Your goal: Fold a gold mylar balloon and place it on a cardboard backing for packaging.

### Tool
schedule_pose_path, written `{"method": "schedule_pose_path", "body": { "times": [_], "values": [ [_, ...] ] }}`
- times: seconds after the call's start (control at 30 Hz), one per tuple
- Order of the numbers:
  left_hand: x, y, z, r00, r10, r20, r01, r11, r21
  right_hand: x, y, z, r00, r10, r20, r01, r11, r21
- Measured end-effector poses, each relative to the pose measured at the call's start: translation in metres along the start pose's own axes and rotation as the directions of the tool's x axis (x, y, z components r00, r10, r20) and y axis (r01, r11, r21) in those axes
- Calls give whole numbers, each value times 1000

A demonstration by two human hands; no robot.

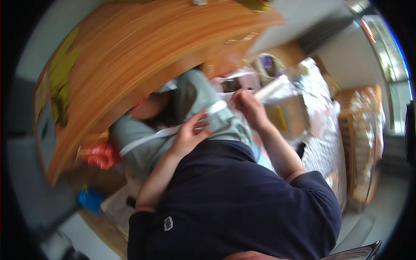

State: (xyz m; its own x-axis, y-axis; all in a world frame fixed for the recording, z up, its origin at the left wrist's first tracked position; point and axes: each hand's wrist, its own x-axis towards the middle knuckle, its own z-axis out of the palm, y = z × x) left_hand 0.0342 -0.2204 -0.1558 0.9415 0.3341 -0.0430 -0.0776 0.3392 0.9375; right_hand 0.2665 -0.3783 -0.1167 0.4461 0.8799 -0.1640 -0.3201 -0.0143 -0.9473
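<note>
My left hand (190, 135) is over my lap, its fingers apart and bent a little, with nothing seen in it. My right hand (251, 108) is raised above my right thigh. Its fingers are curled together; what they hold, if anything, is too blurred to make out. Grey-green cloth (201, 95) covers my lap and thighs. A thin white strip (149, 138) crosses it, passing beside my left hand; whether it lies loose or belongs to the cloth I cannot tell.
A wooden table (130, 52) rises over my knees, with yellow pieces (65, 69) at its left end. Red plastic (104, 155) and a blue bag (90, 199) lie at lower left. To the right are a cardboard box (294, 110), silvery wrapping (323, 143) and a wrapped wooden piece (362, 143).
</note>
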Motion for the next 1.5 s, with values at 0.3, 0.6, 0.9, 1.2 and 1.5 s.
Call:
{"method": "schedule_pose_path", "body": {
  "times": [0.3,0.6,0.9,1.2,1.5],
  "values": [
    [-134,14,-86,740,-38,-671,-170,955,-243,74,34,250,539,61,840,-157,987,29],
    [-211,28,-119,82,-5,-997,-321,946,-31,111,109,337,301,632,714,-430,758,-490],
    [-224,28,-164,130,93,-987,4,996,94,131,137,360,471,576,669,-538,788,-299],
    [-252,13,-216,396,232,-889,-250,958,139,155,146,396,629,472,618,-218,870,-442],
    [-235,-33,-260,20,316,-949,117,942,316,172,185,452,349,-136,927,905,305,-296]
  ]
}}
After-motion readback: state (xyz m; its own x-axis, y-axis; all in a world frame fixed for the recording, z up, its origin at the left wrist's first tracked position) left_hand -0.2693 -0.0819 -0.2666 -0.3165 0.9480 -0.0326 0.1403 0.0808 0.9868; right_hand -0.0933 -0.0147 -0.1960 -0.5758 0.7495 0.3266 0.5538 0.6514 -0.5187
